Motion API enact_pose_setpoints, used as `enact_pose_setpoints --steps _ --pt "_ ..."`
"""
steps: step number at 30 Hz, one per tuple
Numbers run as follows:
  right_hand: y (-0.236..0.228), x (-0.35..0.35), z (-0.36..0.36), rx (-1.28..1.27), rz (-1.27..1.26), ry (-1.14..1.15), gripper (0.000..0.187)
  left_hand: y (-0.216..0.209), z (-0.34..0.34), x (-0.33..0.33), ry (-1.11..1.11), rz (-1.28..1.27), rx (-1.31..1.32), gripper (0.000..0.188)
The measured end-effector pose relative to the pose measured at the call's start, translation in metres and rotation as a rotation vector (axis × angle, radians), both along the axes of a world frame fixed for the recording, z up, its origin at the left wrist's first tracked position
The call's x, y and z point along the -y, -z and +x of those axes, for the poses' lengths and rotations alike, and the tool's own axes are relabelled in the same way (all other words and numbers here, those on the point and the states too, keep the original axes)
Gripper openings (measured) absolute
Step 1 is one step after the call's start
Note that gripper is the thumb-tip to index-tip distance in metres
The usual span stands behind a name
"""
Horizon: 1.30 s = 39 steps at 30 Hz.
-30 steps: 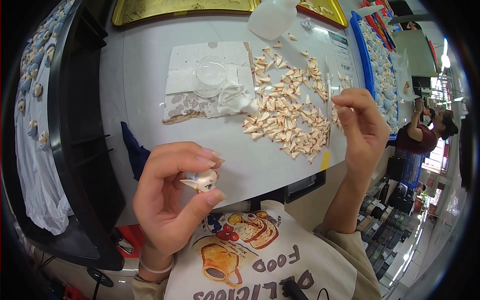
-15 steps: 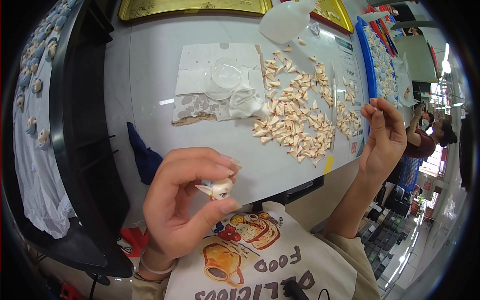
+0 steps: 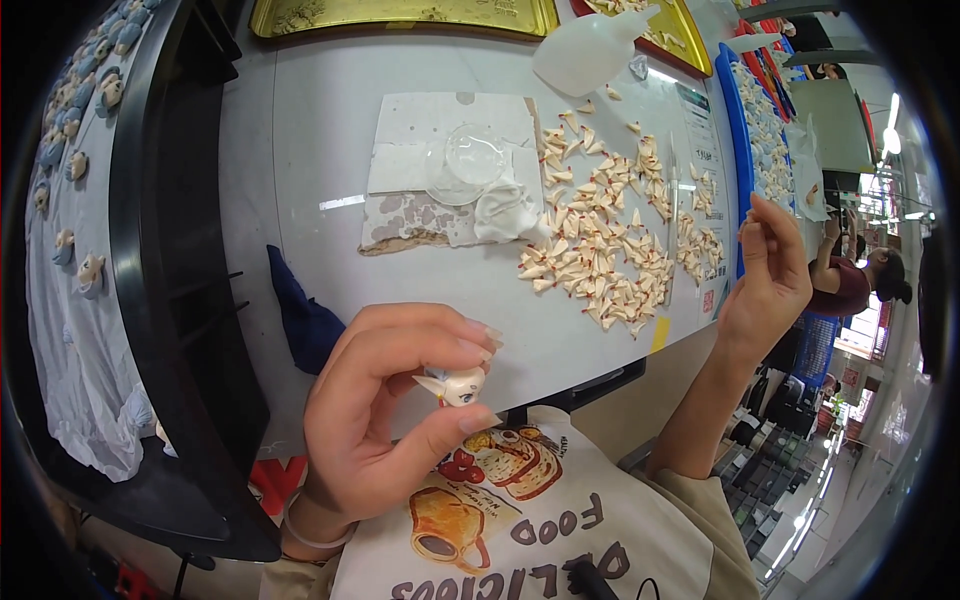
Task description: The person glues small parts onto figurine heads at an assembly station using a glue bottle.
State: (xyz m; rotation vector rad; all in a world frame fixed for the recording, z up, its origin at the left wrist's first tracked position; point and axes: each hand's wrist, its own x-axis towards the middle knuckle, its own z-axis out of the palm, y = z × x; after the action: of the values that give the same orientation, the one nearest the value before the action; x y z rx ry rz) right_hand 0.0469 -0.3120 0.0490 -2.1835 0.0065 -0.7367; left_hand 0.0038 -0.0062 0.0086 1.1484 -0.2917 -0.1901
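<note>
Between the thumb and fingers of my left hand (image 3: 385, 400) is a small doll head (image 3: 462, 387) with a painted eye, a pointed ear and a bit of light blue hair. It is held over the near edge of the table, in front of my apron. My right hand (image 3: 768, 265) is raised at the right, near the blue tray, with thumb and fingertips pinched together. Whatever may be in that pinch is too small to make out. On the table between my hands lies a spread pile of cream pointed ear pieces (image 3: 600, 245) with red tips.
Behind my left hand lie a white board (image 3: 420, 160), a clear round dish (image 3: 472, 158) and a crumpled white tissue (image 3: 505, 212). A squeeze bottle (image 3: 585, 55) stands near gold trays (image 3: 400, 18). A black rack (image 3: 170, 250) borders the left; a blue tray (image 3: 738, 150) the right. Another person (image 3: 855, 275) sits far right.
The view has shifted slightly, so the table things appear a little further right. My left hand still holds the doll head. My right hand's fingers have turned and closed a little more.
</note>
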Motion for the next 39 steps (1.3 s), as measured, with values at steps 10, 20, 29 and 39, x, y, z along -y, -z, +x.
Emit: enact_pose_setpoints --steps 10,20,29,39 --pt "-0.001 0.001 -0.001 -0.148 0.386 -0.239 0.018 -0.001 -0.001 0.001 -0.045 -0.031 -0.029 0.029" --pt "-0.001 -0.011 0.010 -0.075 0.383 -0.232 0.013 0.000 0.001 -0.004 -0.042 0.098 0.054 0.023" --pt "-0.016 -0.066 0.039 -0.049 0.262 -0.463 0.013 -0.010 -0.004 -0.003 0.005 0.049 -0.146 0.033" --pt "-0.007 -0.108 0.066 -0.097 -0.047 -0.747 0.017 -0.006 0.009 -0.008 0.095 0.170 0.097 0.034"
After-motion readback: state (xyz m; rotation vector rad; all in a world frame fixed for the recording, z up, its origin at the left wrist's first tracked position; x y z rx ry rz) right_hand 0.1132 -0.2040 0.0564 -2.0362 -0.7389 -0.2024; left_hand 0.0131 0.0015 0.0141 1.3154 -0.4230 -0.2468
